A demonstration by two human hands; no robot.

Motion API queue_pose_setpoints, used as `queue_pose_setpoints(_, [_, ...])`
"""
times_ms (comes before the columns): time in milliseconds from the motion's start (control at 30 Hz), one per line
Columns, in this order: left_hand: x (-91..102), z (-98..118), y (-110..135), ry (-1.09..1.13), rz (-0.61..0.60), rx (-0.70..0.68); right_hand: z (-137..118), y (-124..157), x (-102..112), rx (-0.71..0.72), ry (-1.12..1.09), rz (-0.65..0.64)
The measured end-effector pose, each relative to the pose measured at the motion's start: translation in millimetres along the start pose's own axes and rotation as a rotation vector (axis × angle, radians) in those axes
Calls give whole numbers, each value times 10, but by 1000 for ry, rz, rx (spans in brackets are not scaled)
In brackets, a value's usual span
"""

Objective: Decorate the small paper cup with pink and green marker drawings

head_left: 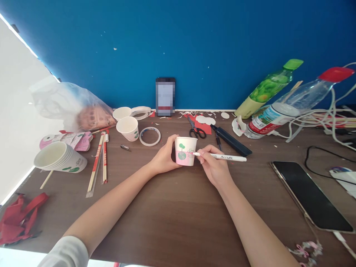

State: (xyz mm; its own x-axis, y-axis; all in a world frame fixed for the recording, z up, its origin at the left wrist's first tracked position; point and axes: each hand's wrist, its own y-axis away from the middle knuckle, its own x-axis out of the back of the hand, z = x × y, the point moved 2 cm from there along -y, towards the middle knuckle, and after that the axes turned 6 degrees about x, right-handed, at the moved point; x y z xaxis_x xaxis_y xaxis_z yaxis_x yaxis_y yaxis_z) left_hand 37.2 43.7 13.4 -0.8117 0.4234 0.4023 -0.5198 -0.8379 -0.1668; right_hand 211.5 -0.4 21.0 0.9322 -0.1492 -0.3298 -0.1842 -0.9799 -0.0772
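Observation:
A white paper cup (185,146) with a green plant print and a pink painted lower part is held upright by my left hand (167,157), its fingers wrapped round the cup's left side. Between the fingers of my right hand (213,167) is a white acrylic marker (232,158). Its tip meets, or comes very near, the cup's right front, beside the printed lettering. Part of the cup's lower right still looks white. My left fingertips are hidden behind the cup.
Paper cups (128,128), a tape roll (150,136), stacked cups (59,157) and wrapped chopsticks (96,163) lie left. Scissors (197,129) and paper scraps are behind. Right are a dark case (232,141), bottles (269,120), cables and a phone (310,194); another phone (165,97) leans on the blue wall.

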Motion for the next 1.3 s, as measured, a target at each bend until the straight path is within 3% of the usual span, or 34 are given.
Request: queue_pose_setpoints(1300, [-3,5,5,7,-26,20,31,-22,13,-26,61,-59])
